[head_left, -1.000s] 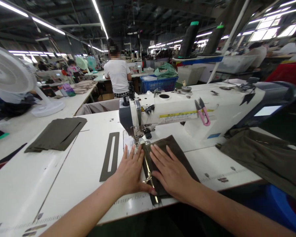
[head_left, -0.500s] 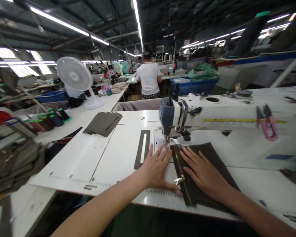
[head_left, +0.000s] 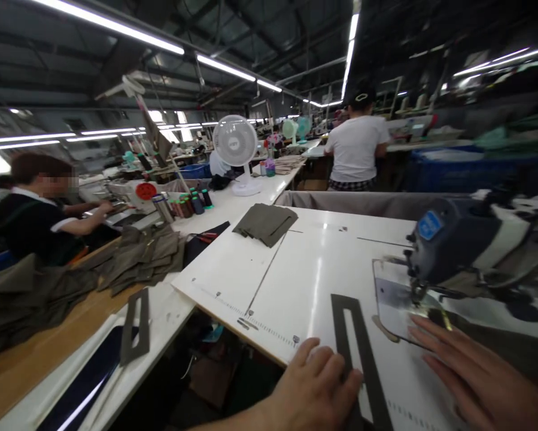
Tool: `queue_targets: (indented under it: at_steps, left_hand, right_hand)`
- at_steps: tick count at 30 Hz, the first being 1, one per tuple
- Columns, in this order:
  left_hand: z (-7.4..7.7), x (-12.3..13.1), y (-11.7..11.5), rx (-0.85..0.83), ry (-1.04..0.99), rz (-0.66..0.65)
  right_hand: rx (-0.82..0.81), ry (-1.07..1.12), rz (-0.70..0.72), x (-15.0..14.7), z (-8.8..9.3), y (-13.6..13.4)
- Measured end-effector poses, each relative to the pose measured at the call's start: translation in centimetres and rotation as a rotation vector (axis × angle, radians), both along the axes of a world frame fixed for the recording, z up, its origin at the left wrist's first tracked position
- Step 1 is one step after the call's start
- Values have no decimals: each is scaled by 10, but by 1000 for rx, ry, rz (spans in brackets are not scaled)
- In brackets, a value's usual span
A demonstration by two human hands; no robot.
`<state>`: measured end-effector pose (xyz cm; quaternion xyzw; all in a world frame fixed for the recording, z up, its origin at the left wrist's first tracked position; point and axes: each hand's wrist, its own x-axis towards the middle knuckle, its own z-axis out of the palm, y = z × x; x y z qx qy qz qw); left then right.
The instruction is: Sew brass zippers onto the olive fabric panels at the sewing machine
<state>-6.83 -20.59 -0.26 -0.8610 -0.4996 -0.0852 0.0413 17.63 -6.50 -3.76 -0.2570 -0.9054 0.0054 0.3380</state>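
Under the needle area of the sewing machine [head_left: 439, 239] lies dark fabric [head_left: 515, 341] with a bit of brass zipper at its edge. My right hand [head_left: 479, 371] rests flat on this fabric, fingers stretched toward the presser foot. A grey-green fabric strip with a long slot [head_left: 340, 317] lies on the white table left of the machine. My left hand [head_left: 316, 383] is at the strip's lower end, its fingers bent and close together over the edge. The thumb's grip underneath is hidden.
A stack of grey-green fabric pieces [head_left: 266, 222] lies further back on the table [head_left: 291, 287]. Another slotted piece [head_left: 135, 326] and a dark phone-like slab [head_left: 84, 377] are at left. Beyond are thread spools [head_left: 197, 202], a white fan [head_left: 236, 143] and two co-workers.
My view has swung left, bringing a seated co-worker into sight. My left hand has left the zippered fabric and moved left to the slotted strip. My right hand stays on the fabric.
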Motion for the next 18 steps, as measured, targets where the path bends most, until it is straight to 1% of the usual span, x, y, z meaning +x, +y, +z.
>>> queue_targets:
  at_steps: [1,3,5,7,10,13,15,18]
  left_hand:
    - [-3,-1,2,-11,-33,-2]
    - [-2,-4,10,-47,-76,-24]
    - [3,-7,21,-50,-104,-55]
    - [10,-7,34,-11,-131,-69]
    - [17,-6,51,41,-141,-61]
    - [17,-9,60,92,-143,-74]
    - [12,-14,63,132,-137,-97]
    - [3,-22,70,159,-113,-144]
  right_hand:
    - [24,6,-45,-1,11,-2]
    - [28,31,-128,3,33,-7]
    - [-36,50,-200,9,51,-14]
    - [-115,52,-223,15,62,-25]
    - [-232,-23,-161,18,65,-42]
    - [-316,-60,-126,17,61,-52]
    - [-366,-4,-127,18,57,-54]
    - [-434,140,-116,21,53,-50]
